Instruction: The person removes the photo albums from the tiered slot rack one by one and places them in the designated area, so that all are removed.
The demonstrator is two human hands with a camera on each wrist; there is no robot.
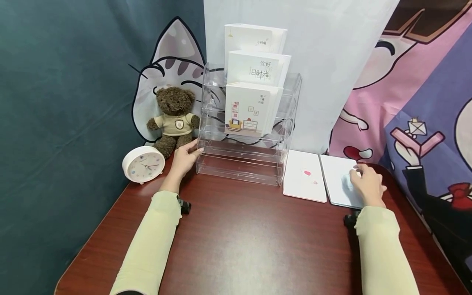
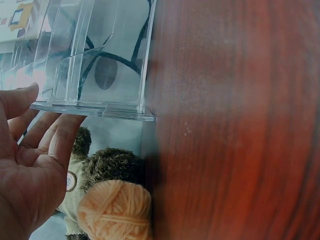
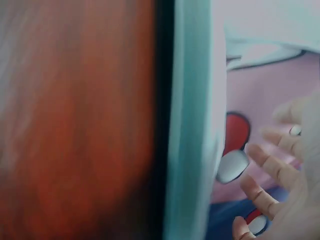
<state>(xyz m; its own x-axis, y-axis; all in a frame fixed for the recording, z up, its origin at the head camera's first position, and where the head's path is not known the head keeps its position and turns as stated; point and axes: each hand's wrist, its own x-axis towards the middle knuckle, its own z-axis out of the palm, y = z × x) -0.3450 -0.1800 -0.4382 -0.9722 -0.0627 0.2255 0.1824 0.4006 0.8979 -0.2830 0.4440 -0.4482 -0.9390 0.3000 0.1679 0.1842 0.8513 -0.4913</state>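
A clear acrylic tiered rack stands at the back of the table, holding a stack of white-covered books on its upper tiers. At its left side my left hand holds the edge, the thumb in front and fingers along the outer side. My right hand is over a white book with a pale blue picture, its fingers loosely bent and spread. Beside that lies another white book with pink spots. In the right wrist view, a blurred pale edge stands near the fingers.
A brown teddy bear in a beige shirt sits left of the rack, behind a round white alarm clock. An orange yarn ball shows in the left wrist view. Printed curtains hang behind the brown table.
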